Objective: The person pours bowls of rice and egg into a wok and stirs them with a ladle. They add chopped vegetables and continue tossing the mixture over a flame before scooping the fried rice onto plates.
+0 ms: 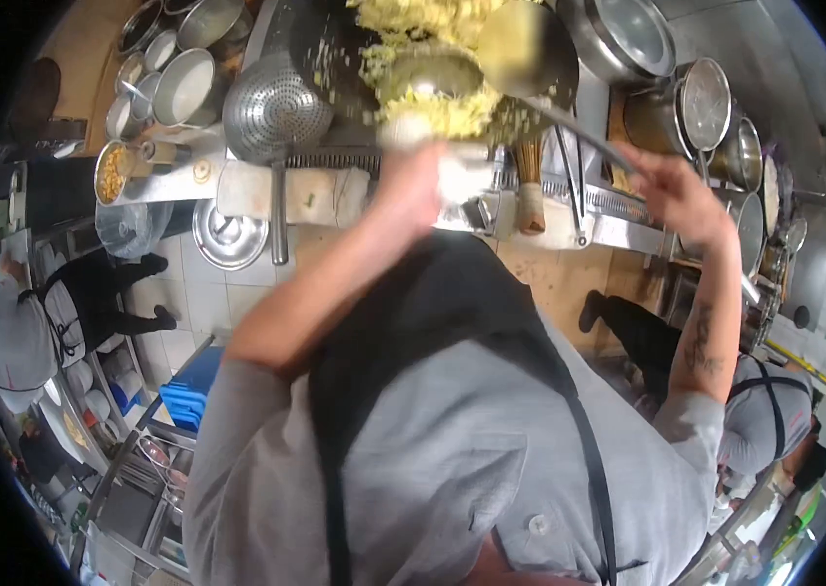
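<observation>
A dark wok (330,59) at the top holds chopped yellow food (442,115), some of it in the air and smeared by motion. My left hand (413,184) is closed at the wok's near edge, against a pale cloth (465,180); the wok's grip itself is hidden. The fingers of my right hand (677,193) are wrapped round the long handle of a ladle (584,137). The blurred ladle head is over the right part of the wok, among the food.
A perforated skimmer (277,109) lies left of the wok, a bamboo brush (530,186) near its front edge. Metal bowls (185,88) stand at left, pots and strainers (705,103) at right. People (22,332) are at left and right (767,415).
</observation>
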Available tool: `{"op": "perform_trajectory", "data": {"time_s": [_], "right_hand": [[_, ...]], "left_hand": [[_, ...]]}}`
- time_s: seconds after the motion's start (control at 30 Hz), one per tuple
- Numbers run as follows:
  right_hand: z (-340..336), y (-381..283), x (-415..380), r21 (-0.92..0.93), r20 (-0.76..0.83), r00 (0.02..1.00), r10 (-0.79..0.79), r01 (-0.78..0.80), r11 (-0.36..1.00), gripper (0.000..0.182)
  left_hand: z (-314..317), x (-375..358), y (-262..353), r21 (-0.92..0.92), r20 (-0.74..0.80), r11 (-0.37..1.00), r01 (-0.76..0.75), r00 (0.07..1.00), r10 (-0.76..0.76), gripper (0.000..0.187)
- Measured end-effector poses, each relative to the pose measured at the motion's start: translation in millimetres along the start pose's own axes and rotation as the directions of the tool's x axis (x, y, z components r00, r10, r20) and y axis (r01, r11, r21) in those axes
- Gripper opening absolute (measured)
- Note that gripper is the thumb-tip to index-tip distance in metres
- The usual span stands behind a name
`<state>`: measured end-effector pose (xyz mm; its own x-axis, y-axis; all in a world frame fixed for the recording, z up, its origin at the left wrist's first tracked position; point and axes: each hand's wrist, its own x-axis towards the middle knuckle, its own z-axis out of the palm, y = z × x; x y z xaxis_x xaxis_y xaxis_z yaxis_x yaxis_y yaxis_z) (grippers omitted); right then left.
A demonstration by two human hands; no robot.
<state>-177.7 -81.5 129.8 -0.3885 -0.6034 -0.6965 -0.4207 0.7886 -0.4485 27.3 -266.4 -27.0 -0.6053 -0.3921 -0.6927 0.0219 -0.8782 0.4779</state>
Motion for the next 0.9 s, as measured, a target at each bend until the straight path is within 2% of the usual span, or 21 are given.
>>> {"op": "perform_trajectory", "data": {"time_s": [0.03,0.07,0.1,0.13,0.17,0.2,0.23,0.3,0.37,0.4,0.43,0.5,0.53,0.63,0.67,0.7,0.73,0.77,0.83,0.87,0.9], "right_hand": [[3,10,17,-0.083,-0.122,0.969,-0.217,0.207,0.975,0.042],[23,26,50,-0.163,-0.271,0.905,-0.327,0.292,0.943,0.043],[44,33,76,-0.250,-0.402,0.807,-0.432,0.357,0.900,0.044],[68,4,89,-0.251,-0.397,0.914,-0.084,-0.020,0.968,0.048],[100,1,110,-0.254,-0.456,0.887,-0.073,-0.051,0.966,0.048],[134,14,132,-0.244,-0.519,0.854,-0.048,-0.094,0.965,0.048],[150,26,135,-0.162,-0.627,0.753,-0.200,0.126,0.979,0.048],[125,11,91,0.011,-0.480,0.868,-0.129,0.153,0.988,0.048],[106,45,62,-0.129,-0.472,0.766,-0.435,0.429,0.894,0.046],[83,32,34,-0.074,-0.372,0.866,-0.334,0.331,0.941,0.045],[56,14,6,-0.032,-0.252,0.942,-0.222,0.221,0.975,0.043],[29,13,1,-0.034,-0.241,0.943,-0.230,0.229,0.973,0.044],[24,8,16,-0.215,-0.254,0.918,-0.306,0.255,0.943,0.046],[75,-14,79,-0.287,-0.402,0.914,0.058,-0.186,0.940,0.050],[98,3,91,-0.246,-0.452,0.890,-0.054,-0.067,0.967,0.051],[117,17,92,-0.208,-0.499,0.853,-0.153,0.053,0.977,0.053],[112,26,76,-0.179,-0.461,0.873,-0.159,0.083,0.980,0.053],[92,21,48,-0.223,-0.393,0.908,-0.148,0.062,0.973,0.052],[49,54,33,-0.344,-0.291,0.822,-0.489,0.387,0.856,0.049],[36,24,23,-0.258,-0.247,0.925,-0.288,0.224,0.940,0.047],[17,-6,25,-0.197,-0.196,0.976,-0.091,0.051,0.979,0.045]], "left_hand": [[10,30,15,0.018,-0.062,0.999,0.050,0.997,-0.049,0.021],[9,67,23,0.087,0.007,0.996,0.017,1.000,-0.018,0.017],[5,93,23,0.000,0.140,0.997,0.075,0.987,-0.074,0.020],[-6,97,12,0.013,0.089,1.000,0.023,0.996,-0.024,0.020],[-13,98,0,0.034,0.047,0.999,-0.028,0.999,0.027,0.021],[-27,86,-14,0.021,0.091,0.999,-0.036,0.995,0.034,0.023],[-42,65,-30,0.003,0.137,0.999,-0.041,0.990,0.040,0.024],[-56,21,-54,-0.090,0.124,0.986,-0.142,0.980,0.153,0.026],[-39,14,-29,-0.090,0.122,0.994,-0.068,0.989,0.078,0.024],[-30,1,-17,-0.102,0.108,0.995,-0.023,0.994,0.034,0.023],[-10,6,2,-0.035,-0.045,0.999,-0.035,0.998,0.033,0.021],[10,37,27,-0.041,-0.032,0.998,-0.047,0.998,0.046,0.019],[7,57,29,-0.017,-0.029,0.999,-0.041,0.999,0.040,0.019],[-27,111,-14,0.037,0.040,0.999,-0.008,0.999,0.007,0.020],[-33,82,-24,0.064,0.016,0.998,-0.021,1.000,0.020,0.020],[-45,49,-30,-0.023,0.161,0.999,0.026,0.987,-0.022,0.023],[-48,17,-35,-0.079,0.115,0.996,0.038,0.993,-0.029,0.026],[-47,-2,-37,-0.030,0.101,0.992,-0.120,0.987,0.122,0.025],[-22,-16,-16,0.067,0.048,0.992,-0.108,0.993,0.104,0.024],[-9,-15,-4,0.098,-0.003,0.994,-0.040,0.999,0.041,0.024],[8,9,12,0.119,-0.041,0.993,0.005,0.999,0.000,0.023]]}}
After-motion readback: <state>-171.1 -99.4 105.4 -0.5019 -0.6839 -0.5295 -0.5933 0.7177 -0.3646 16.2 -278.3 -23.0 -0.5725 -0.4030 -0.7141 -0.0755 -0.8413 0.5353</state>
